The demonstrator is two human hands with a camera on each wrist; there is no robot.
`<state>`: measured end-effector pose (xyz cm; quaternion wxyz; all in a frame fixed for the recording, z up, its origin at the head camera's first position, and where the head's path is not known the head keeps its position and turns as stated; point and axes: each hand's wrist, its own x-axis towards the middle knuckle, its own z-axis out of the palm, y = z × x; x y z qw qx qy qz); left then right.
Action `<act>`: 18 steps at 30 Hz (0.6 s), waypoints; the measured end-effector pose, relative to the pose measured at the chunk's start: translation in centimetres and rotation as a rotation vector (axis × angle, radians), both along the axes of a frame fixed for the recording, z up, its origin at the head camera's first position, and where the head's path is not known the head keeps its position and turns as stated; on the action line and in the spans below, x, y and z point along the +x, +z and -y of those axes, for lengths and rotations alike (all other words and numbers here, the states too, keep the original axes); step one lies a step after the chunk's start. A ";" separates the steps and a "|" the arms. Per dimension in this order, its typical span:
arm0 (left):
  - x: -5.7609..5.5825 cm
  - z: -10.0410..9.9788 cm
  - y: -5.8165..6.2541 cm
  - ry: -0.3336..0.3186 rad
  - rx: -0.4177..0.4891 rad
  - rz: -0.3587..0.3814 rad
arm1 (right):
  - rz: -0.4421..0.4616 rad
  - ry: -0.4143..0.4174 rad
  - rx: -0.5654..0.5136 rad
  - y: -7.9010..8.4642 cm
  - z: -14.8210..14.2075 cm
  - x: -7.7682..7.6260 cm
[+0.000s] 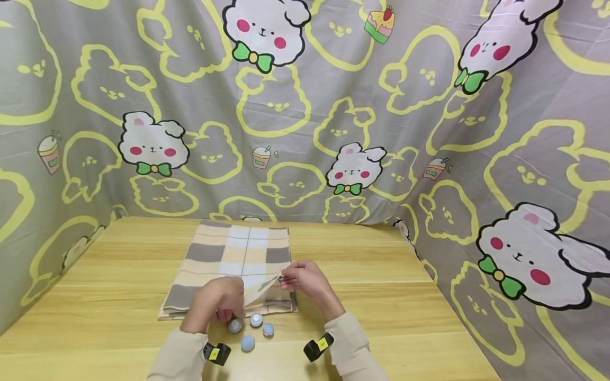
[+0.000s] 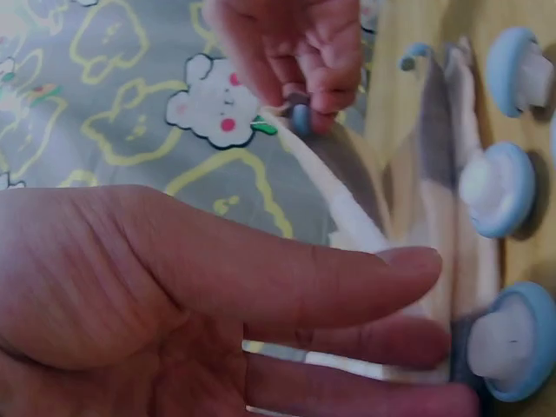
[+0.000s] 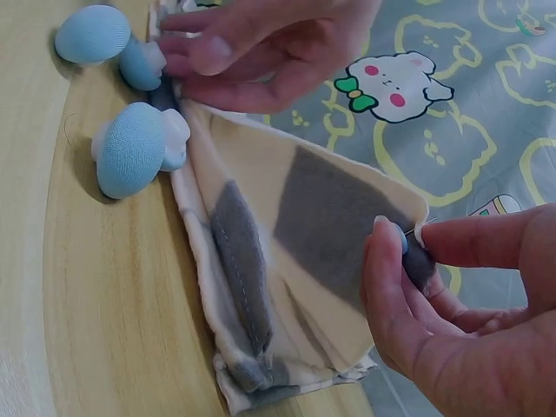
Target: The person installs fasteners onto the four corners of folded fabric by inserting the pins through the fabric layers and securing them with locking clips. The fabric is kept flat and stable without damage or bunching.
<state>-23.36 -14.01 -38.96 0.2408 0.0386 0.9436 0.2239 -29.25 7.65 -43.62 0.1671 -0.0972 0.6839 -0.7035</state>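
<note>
A folded plaid blanket (image 1: 243, 254) in beige, grey and white lies on the table. My right hand (image 1: 307, 279) pinches its raised near-right corner together with a small blue fastener (image 3: 403, 238), mostly covered by the fingertips; a thin pin shows beside it in the right wrist view. By the blanket's near edge is my left hand (image 1: 220, 297), close to several mushroom-shaped fasteners. In the left wrist view its thumb (image 2: 347, 278) and fingers look extended, with nothing visibly gripped. The fasteners have light-blue caps (image 3: 130, 152) and whitish bases (image 2: 504, 343).
Underneath everything is a light wooden table (image 1: 381, 296). A grey curtain (image 1: 295, 148) with cartoon bears hangs behind it and along both sides. Dark wrist cameras (image 1: 216, 353) are worn at both sleeves.
</note>
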 end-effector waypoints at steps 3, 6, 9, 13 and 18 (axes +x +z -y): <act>0.0 -0.1 -0.3 0.004 -0.066 0.007 | 0.002 0.000 0.007 0.0 0.1 0.1; -0.1 -0.3 -0.7 0.023 -0.090 0.035 | 0.006 0.003 0.009 0.0 0.1 0.1; -0.3 -0.5 -1.1 0.024 -0.107 0.071 | 0.006 0.006 0.003 0.0 0.1 0.2; -0.5 -0.6 -1.5 0.021 -0.114 0.104 | 0.005 0.011 -0.002 -0.1 0.1 0.2; -0.5 -0.3 -1.7 0.039 -0.070 0.110 | 0.007 0.015 -0.004 -0.3 0.2 0.1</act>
